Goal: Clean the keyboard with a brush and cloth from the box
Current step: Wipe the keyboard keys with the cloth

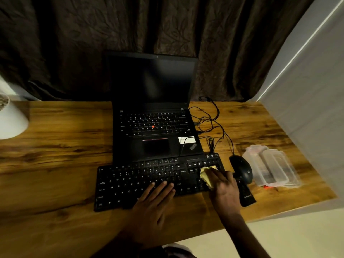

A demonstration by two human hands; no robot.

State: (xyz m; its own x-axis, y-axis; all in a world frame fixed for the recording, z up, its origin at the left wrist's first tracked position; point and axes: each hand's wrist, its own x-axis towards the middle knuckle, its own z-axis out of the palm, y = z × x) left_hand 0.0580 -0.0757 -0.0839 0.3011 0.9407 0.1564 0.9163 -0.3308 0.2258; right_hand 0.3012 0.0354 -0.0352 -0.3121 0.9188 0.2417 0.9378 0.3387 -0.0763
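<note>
A black external keyboard [130, 183] lies on the wooden desk in front of the laptop. My left hand [154, 203] rests flat on its lower middle keys, fingers straight. My right hand [223, 187] presses a yellow cloth [206, 175] onto the right end of the keyboard, near the arrow keys; most of the cloth is under the fingers. A clear plastic box [271, 168] with its lid beside it sits at the right of the desk. A black brush-like object [246, 195] lies beside the keyboard's right end, partly hidden by my right hand.
An open black laptop [154, 125] stands behind the keyboard, screen dark. A black mouse [242, 169] sits right of the keyboard with tangled cables [210, 121] behind it. A white lamp shade [11, 118] is at the far left. The desk edge [279, 215] runs close on the right.
</note>
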